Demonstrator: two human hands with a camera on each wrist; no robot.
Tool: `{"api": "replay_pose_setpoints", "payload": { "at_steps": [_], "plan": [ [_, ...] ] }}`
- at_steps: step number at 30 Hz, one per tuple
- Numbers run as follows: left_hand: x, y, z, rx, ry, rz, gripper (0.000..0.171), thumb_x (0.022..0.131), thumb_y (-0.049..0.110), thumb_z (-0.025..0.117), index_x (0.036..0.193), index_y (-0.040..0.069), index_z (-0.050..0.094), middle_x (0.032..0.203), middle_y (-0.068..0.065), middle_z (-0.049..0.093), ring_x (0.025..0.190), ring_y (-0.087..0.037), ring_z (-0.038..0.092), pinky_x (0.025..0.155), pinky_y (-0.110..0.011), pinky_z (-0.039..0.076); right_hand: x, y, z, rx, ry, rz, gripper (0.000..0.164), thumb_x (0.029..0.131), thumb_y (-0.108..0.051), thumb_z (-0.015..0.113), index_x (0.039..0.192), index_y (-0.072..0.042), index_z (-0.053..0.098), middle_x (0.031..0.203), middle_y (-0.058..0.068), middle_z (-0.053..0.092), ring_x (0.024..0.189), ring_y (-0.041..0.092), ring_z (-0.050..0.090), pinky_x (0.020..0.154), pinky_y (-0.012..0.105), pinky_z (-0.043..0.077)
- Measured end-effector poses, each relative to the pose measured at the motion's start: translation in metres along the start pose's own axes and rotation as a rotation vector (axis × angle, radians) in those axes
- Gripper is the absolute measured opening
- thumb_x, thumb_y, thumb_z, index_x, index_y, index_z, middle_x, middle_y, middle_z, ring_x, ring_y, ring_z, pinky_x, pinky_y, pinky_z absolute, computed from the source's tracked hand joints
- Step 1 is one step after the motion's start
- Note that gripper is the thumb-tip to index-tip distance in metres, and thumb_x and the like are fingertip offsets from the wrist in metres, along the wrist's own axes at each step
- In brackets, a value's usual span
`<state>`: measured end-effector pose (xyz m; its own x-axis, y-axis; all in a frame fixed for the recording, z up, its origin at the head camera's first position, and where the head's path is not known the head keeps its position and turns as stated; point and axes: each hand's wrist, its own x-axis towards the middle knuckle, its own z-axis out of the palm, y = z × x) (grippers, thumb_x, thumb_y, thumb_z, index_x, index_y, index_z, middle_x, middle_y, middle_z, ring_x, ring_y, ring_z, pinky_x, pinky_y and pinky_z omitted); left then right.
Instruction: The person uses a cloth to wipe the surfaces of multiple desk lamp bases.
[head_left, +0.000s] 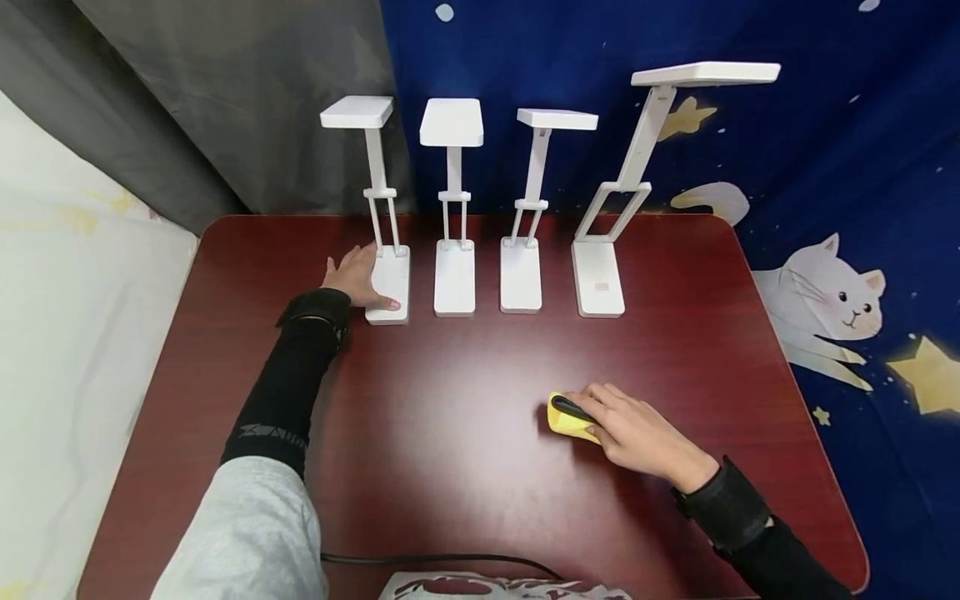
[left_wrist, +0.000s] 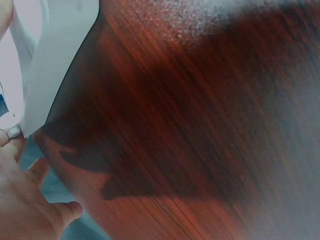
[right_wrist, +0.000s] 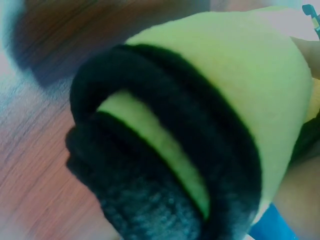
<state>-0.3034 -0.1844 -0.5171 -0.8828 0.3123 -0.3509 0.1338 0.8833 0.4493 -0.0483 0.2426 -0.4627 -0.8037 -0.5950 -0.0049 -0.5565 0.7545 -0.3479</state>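
Note:
At the far left of the row, my left hand holds the base of a white desk lamp, the thumb lying over its front part. In the left wrist view, fingertips meet the edge of a white lamp part. My right hand grips a yellow object with a black looped band, above the right middle of the table. Up close, the right wrist view shows the yellow body as smooth and rounded, with thick black loops on it. Its exact kind I cannot tell.
Three more white desk lamps, the second, third and tall fourth, stand along the back edge of the dark red table. A black cable runs along the front. Grey and blue curtains hang behind.

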Motion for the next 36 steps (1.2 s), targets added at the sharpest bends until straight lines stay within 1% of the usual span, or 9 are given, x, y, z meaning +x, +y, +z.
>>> {"api": "replay_pose_setpoints", "payload": {
  "at_steps": [5,12,15,18,24,27,30,33,36],
  "plan": [
    [0.003,-0.004,-0.009,0.024,-0.003,-0.022,0.122,0.082,0.042,0.087,0.168,0.002,0.01,0.176,-0.018,0.01,0.163,-0.043,0.004,0.123,-0.075,-0.004,0.024,0.0,0.005,0.008,-0.011,-0.038,0.049,0.086,0.003,0.076,0.134,-0.004,0.066,0.107,0.004,0.064,0.093,0.017,0.059,0.078,0.037,0.055],
    [-0.006,0.006,-0.011,0.065,0.035,-0.064,0.121,0.083,0.039,0.087,0.166,-0.002,0.008,0.175,-0.022,0.012,0.162,-0.043,0.006,0.126,-0.072,0.0,0.083,-0.012,0.018,-0.006,-0.03,-0.146,0.046,0.089,-0.006,0.075,0.135,-0.005,0.065,0.109,0.006,0.065,0.097,0.021,0.064,0.082,0.042,0.059],
    [-0.02,0.024,-0.001,0.129,0.095,-0.049,0.122,0.085,0.039,0.085,0.166,-0.004,0.004,0.174,-0.024,0.013,0.161,-0.043,0.01,0.127,-0.069,0.008,0.1,-0.016,0.031,-0.028,-0.038,-0.19,0.048,0.089,-0.01,0.077,0.135,-0.005,0.065,0.11,0.007,0.066,0.099,0.021,0.065,0.084,0.042,0.059],
    [-0.044,0.048,0.011,0.159,0.137,0.02,0.117,0.089,0.038,0.081,0.166,-0.003,0.003,0.174,-0.023,0.015,0.161,-0.042,0.013,0.127,-0.068,0.013,0.106,-0.015,0.047,-0.082,-0.077,-0.199,0.049,0.091,-0.015,0.073,0.138,-0.006,0.063,0.112,0.006,0.065,0.101,0.021,0.064,0.085,0.041,0.058],
    [-0.093,0.076,0.021,0.109,0.162,0.158,0.101,0.096,0.032,0.073,0.167,0.001,0.008,0.174,-0.02,0.018,0.161,-0.041,0.018,0.125,-0.068,0.02,0.107,-0.007,0.062,-0.135,-0.12,-0.152,0.055,0.092,-0.021,0.064,0.145,-0.009,0.057,0.117,0.005,0.063,0.105,0.022,0.061,0.084,0.042,0.058],
    [-0.106,0.078,0.021,0.116,0.172,0.184,0.098,0.097,0.029,0.072,0.167,0.001,0.01,0.174,-0.02,0.019,0.16,-0.043,0.019,0.124,-0.069,0.022,0.11,-0.004,0.056,-0.099,-0.132,-0.142,0.059,0.092,-0.028,0.066,0.147,-0.009,0.055,0.12,0.006,0.064,0.107,0.023,0.061,0.085,0.044,0.057],
    [-0.111,0.074,0.017,0.117,0.175,0.183,0.097,0.098,0.028,0.071,0.167,0.001,0.01,0.174,-0.022,0.019,0.16,-0.043,0.019,0.125,-0.068,0.022,0.111,0.001,0.042,-0.038,-0.146,-0.107,0.068,0.093,-0.039,0.068,0.15,-0.008,0.052,0.13,0.009,0.065,0.116,0.026,0.061,0.094,0.049,0.054],
    [-0.11,0.071,0.008,0.115,0.186,0.17,0.095,0.099,0.029,0.07,0.167,-0.001,0.01,0.173,-0.023,0.018,0.16,-0.043,0.018,0.125,-0.068,0.02,0.116,0.015,0.017,0.036,-0.101,-0.048,0.07,0.096,-0.044,0.067,0.153,-0.006,0.051,0.143,0.014,0.063,0.131,0.033,0.058,0.108,0.058,0.046],
    [-0.107,0.07,-0.009,0.123,0.194,0.146,0.094,0.101,0.032,0.067,0.167,0.001,0.009,0.174,-0.022,0.016,0.161,-0.043,0.014,0.126,-0.068,0.016,0.124,0.037,-0.021,0.058,-0.006,0.032,0.062,0.103,-0.034,0.062,0.153,0.0,0.049,0.151,0.022,0.057,0.142,0.042,0.05,0.119,0.062,0.036]
  ]
}}
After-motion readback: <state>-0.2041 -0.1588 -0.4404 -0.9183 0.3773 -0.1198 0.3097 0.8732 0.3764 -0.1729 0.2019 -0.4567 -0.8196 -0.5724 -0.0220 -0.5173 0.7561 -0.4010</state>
